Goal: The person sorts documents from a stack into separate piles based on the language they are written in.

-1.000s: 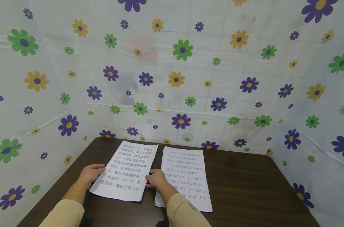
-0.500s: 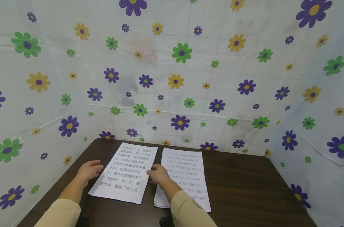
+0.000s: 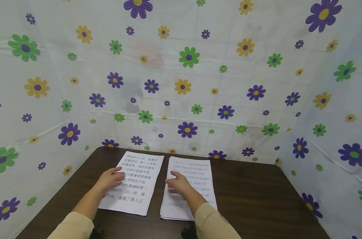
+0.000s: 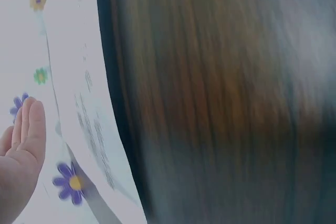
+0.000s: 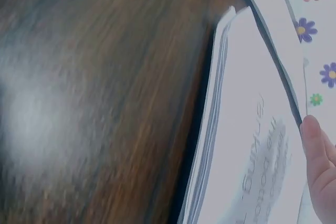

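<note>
Two lots of printed paper lie side by side on the dark wooden table. My left hand [image 3: 110,181] is over the left edge of the sheet with Chinese text [image 3: 136,186], its fingers extended and holding nothing. Over the left part of the stack of English-text sheets [image 3: 195,169] is my right hand [image 3: 178,184], fingers loosely extended and nothing gripped. In the right wrist view several layered edges show on the English stack [image 5: 236,108]. The left wrist view has the left hand [image 4: 26,140] with straight fingers beside the Chinese sheet [image 4: 79,77].
The brown table [image 3: 252,196] extends to the right of the papers. A white cloth with purple, green and yellow flowers [image 3: 186,129] hangs behind the table and along both sides. A narrow strip of table separates the two lots of paper.
Both hands have moved right. The right hand let go of the Chinese sheet's right edge and is now over the English stack; the left hand went from beside the Chinese sheet to over it.
</note>
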A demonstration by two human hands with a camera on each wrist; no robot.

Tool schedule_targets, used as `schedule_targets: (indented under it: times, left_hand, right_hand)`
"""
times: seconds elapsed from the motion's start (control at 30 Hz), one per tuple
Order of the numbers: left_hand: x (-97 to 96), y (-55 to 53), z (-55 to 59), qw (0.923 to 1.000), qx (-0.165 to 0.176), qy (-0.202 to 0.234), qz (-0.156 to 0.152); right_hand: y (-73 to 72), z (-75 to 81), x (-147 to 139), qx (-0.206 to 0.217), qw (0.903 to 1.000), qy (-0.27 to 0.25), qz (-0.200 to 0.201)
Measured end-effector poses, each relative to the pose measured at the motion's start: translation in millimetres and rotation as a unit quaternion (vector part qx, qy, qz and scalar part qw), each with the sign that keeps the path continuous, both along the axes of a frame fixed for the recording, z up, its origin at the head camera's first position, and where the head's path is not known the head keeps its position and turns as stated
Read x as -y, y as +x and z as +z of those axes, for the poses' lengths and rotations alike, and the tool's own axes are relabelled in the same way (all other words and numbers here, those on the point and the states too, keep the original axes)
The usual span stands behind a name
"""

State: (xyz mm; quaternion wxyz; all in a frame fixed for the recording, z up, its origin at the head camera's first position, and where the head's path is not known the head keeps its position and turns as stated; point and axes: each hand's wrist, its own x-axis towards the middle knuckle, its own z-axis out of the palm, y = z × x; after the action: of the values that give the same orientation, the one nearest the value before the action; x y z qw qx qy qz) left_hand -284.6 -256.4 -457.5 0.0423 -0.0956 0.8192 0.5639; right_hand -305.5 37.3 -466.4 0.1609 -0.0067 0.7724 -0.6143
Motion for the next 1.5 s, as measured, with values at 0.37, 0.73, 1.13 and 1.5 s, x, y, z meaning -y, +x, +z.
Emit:
schedule_targets:
  times: [0.37, 0.73, 1.13, 1.5]
  left_hand:
    - [-47.3, -3.9, 0.3, 0.9975, -0.012, 0.053, -0.045]
    - [-81.5, -9.2, -3.0, 0.9928, -0.024, 0.089, -0.077]
    - [-106.8, -13.2, -4.3, 0.9873, -0.024, 0.116, -0.106]
    - [-124.3, -17.5, -7.9, 0.9838, -0.024, 0.117, -0.134]
  right_hand:
    - [1.0, -3.3, -30, 0.002, 1.0000, -0.009, -0.003]
    - [3.9, -1.4, -57, -0.001, 0.9998, 0.000, -0.021]
    - [8.8, 1.0, -86, -0.009, 0.9994, 0.003, -0.032]
    - [8.3, -3.5, -122, -0.026, 0.9974, 0.019, -0.064]
